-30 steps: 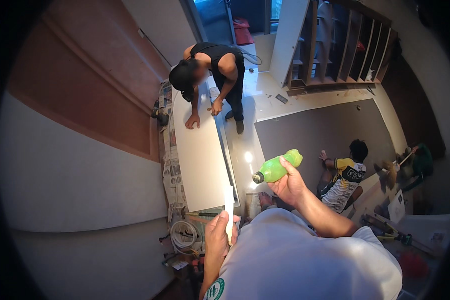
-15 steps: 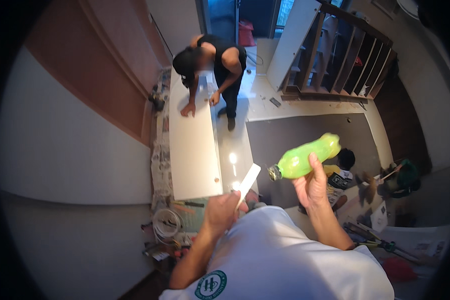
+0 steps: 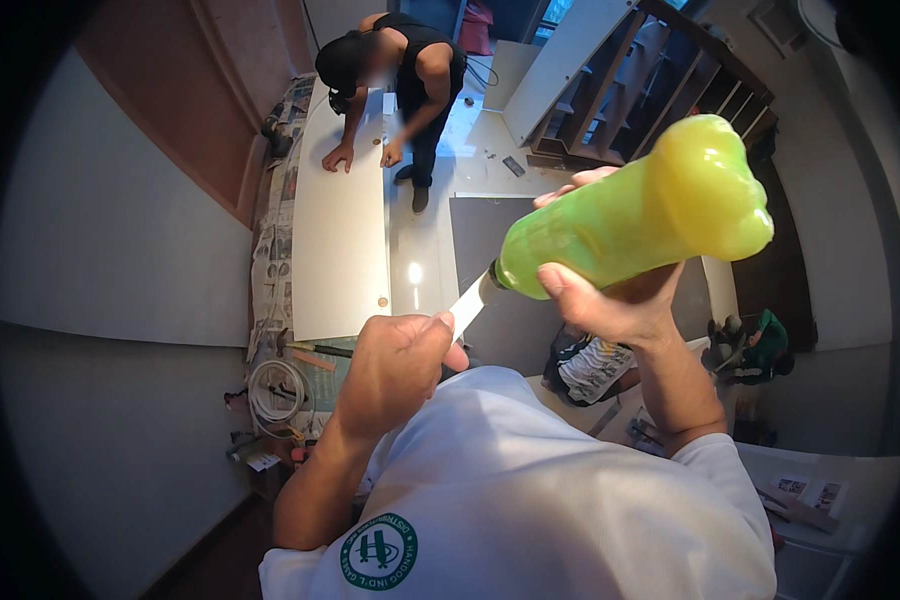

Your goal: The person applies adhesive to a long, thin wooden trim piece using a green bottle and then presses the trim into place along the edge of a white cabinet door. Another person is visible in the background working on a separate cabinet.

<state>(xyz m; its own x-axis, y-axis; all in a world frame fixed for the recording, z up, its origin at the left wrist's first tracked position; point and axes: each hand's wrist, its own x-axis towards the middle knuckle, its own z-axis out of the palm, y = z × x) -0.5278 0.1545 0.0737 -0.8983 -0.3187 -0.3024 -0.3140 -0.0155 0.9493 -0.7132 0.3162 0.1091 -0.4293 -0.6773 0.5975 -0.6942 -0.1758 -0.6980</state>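
My right hand (image 3: pixel 625 310) is wrapped round a soft-drink style plastic bottle (image 3: pixel 620 225) with yellow-green contents. The bottle is tilted, its lobed base up and to the right, its dark-rimmed neck pointing down to the left. My left hand (image 3: pixel 395 365) is closed on a flat white strip (image 3: pixel 470 305), pinched between thumb and fingers. The strip's far end meets the bottle neck; whether they touch or only overlap I cannot tell. What the strip is made of does not show.
A person in black (image 3: pixel 430 70) bends over a long white board (image 3: pixel 338 240) beside newspaper (image 3: pixel 270 230). Another person in a white shirt (image 3: pixel 592 372) is low down by the grey sheet (image 3: pixel 485 235). A slatted shelf unit (image 3: pixel 620 90) stands far right; coiled white tubing (image 3: pixel 277 390) lies left.
The bottle has come up and closer, and turned so its neck points further down. The strip, formerly apart from the bottle, now meets its neck. My left hand has shifted left and up.
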